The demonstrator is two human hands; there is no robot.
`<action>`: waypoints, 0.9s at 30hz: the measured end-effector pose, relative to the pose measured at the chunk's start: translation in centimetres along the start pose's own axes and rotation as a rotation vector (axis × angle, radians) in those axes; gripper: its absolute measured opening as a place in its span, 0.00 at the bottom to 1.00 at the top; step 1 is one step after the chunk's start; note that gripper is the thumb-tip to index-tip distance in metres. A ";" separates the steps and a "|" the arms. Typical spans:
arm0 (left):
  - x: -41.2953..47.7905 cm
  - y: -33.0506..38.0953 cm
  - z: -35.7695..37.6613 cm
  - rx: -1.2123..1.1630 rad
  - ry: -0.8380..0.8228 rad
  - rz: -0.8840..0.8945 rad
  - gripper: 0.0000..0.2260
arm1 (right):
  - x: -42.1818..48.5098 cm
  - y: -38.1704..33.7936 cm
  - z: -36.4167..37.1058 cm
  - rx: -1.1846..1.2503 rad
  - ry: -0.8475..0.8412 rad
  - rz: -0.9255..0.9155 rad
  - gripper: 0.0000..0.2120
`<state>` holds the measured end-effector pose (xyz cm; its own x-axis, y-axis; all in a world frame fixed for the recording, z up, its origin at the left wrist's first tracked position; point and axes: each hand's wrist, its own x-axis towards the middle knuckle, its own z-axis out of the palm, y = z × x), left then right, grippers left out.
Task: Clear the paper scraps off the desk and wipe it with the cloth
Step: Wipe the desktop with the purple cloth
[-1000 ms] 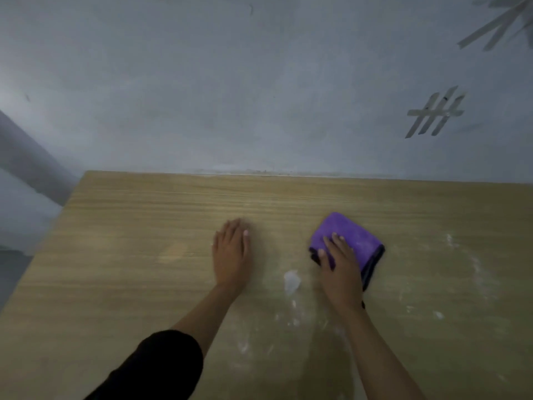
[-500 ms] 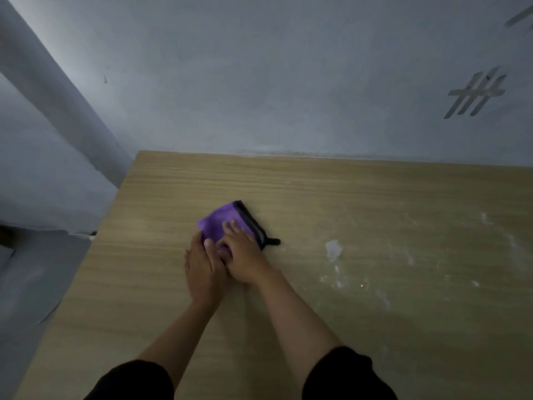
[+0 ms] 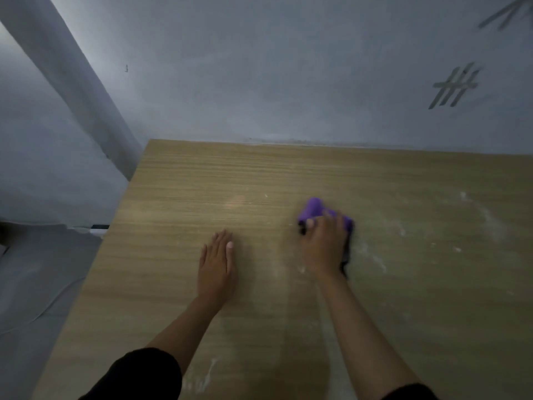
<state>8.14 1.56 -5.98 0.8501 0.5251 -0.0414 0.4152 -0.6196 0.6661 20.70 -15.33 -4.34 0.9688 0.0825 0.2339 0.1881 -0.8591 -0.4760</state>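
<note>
I see the right hand [image 3: 324,246] has carried the cloth [image 3: 314,210] rightward across the desk [image 3: 202,183], away from the left hand [image 3: 217,269]. Half a second ago both hands met on it. The cloth is now bunched. The white scrap no longer shows.

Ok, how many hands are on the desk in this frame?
2. The left hand lies flat on the desk, left of centre. The right hand is further right, its fingers curled over the purple cloth.

Blk L sleeve [image 3: 138,376], blk R sleeve [image 3: 409,394], bare forearms [image 3: 184,327]
</note>
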 end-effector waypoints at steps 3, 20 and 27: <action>-1.7 0.6 0.0 -0.066 0.074 -0.003 0.30 | -6.9 -5.1 2.1 0.102 -0.286 -0.407 0.19; -6.7 -1.7 0.9 0.269 -0.041 0.212 0.29 | -12.9 -2.6 -0.9 0.053 -0.184 -0.108 0.26; -8.1 -2.4 -1.0 0.239 -0.055 0.237 0.30 | -17.9 2.9 -2.3 0.071 -0.268 -0.233 0.25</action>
<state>-0.07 -0.64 -6.54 0.9454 0.3221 0.0492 0.2628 -0.8431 0.4692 3.56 -20.42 -7.98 0.9046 0.4098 0.1169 0.4107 -0.7650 -0.4960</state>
